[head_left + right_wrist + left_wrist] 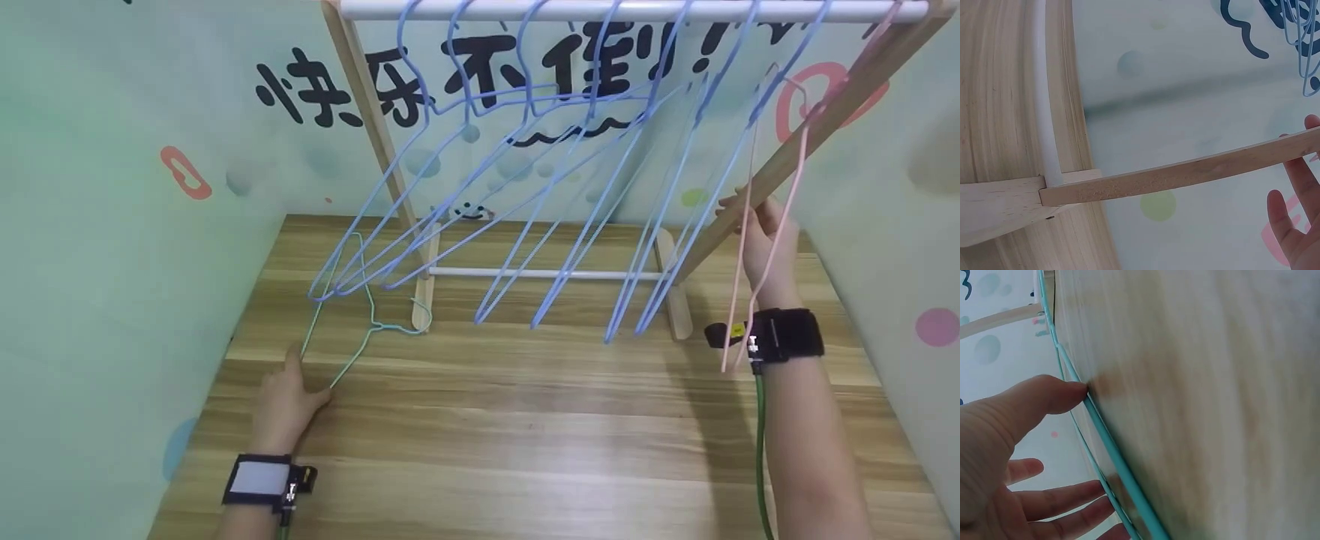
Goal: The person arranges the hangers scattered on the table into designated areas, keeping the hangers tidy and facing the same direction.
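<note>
On the wooden tabletop at the left lies a mint-green wire clothes hanger, its hook toward the rack. My left hand touches its wide end with thumb and fingers spread. In the left wrist view the thumb tip rests against the nearer wire, and the loose fingers reach the farther one. My right hand holds the right wooden post of a clothes rack, fingers passing behind it; in the right wrist view the thumb stands off the post. A pink hanger hangs in front of that hand.
Several blue wire hangers hang from the rack's white top rail, some crossing at the left. A white lower bar joins the wooden feet. Printed wall panels stand behind and on both sides.
</note>
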Demonstrator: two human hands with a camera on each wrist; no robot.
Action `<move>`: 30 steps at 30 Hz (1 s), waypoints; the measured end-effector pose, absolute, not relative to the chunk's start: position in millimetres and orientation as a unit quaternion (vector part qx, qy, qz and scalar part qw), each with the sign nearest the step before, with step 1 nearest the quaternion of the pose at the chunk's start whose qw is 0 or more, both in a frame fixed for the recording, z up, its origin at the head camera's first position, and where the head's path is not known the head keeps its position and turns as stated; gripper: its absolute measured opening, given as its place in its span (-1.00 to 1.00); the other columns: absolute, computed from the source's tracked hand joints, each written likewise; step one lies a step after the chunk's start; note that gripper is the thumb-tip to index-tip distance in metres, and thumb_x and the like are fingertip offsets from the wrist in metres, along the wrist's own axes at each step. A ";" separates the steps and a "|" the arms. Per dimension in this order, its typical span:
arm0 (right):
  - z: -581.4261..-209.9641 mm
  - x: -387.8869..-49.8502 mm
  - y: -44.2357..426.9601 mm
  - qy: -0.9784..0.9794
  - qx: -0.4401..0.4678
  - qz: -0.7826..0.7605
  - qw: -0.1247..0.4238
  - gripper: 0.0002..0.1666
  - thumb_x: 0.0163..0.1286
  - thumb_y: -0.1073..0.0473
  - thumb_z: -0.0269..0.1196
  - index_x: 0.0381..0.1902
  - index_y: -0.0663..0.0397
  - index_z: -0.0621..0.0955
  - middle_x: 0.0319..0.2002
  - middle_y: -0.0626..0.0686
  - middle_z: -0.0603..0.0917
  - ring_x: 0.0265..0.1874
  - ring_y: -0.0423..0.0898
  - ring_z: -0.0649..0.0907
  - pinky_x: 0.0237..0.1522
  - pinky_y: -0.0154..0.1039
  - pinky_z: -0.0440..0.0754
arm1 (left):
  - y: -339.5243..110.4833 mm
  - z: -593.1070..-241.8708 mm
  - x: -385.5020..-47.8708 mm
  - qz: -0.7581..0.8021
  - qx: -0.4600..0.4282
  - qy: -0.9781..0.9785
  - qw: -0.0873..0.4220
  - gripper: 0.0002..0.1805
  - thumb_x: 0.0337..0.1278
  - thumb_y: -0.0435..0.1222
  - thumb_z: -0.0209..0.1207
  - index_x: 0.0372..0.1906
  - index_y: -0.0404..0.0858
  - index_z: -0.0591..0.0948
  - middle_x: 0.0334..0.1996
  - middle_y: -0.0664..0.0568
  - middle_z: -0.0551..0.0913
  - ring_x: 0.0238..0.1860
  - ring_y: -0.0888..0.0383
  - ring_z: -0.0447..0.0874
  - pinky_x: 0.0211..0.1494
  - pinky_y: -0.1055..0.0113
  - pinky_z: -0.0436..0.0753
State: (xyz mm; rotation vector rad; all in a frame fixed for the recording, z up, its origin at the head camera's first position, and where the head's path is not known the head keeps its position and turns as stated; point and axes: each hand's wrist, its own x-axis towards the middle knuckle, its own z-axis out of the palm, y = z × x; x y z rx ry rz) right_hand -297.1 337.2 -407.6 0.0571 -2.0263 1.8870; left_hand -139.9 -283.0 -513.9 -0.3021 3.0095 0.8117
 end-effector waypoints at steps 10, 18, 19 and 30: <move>-406.4 -296.3 337.5 -0.737 0.002 0.652 0.178 -0.70 0.48 0.20 0.08 0.10 0.04 0.58 -0.03 0.09 0.64 0.03 0.00 0.58 0.06 -0.26 0.43 | -284.4 -515.0 -136.9 0.244 -0.086 0.966 -0.012 0.08 -0.26 -0.29 0.43 0.38 -0.56 0.09 -0.33 -0.41 0.57 -0.31 -0.22 0.53 -0.28 -0.10 0.54; -403.5 -295.3 334.8 -0.742 0.001 0.645 0.183 -0.70 0.48 0.23 0.06 0.10 0.04 0.58 -0.04 0.08 0.66 0.01 0.00 0.59 -0.03 -0.32 0.44 | -289.9 -513.8 -133.8 0.215 -0.083 0.973 -0.014 0.14 -0.33 -0.16 0.46 0.36 -0.59 0.10 -0.44 -0.30 0.55 -0.41 -0.12 0.48 -0.42 0.00 0.53; -405.1 -296.6 336.1 -0.745 0.001 0.641 0.184 -0.70 0.48 0.22 0.06 0.10 0.03 0.58 -0.04 0.07 0.66 0.01 -0.01 0.59 -0.02 -0.32 0.45 | -290.7 -513.2 -133.2 0.216 -0.083 0.973 -0.016 0.15 -0.33 -0.16 0.46 0.37 -0.59 0.10 -0.46 -0.28 0.54 -0.46 -0.09 0.48 -0.47 0.04 0.52; -408.8 -297.3 338.5 -0.734 0.007 0.657 0.171 -0.65 0.45 0.10 0.12 0.15 0.02 0.56 0.02 0.12 0.62 0.09 0.05 0.54 0.11 -0.23 0.42 | -294.9 -510.1 -126.8 0.249 -0.095 0.964 -0.017 0.09 -0.24 -0.27 0.38 0.40 -0.55 0.03 -0.66 -0.09 0.48 -0.67 0.07 0.42 -0.67 0.26 0.40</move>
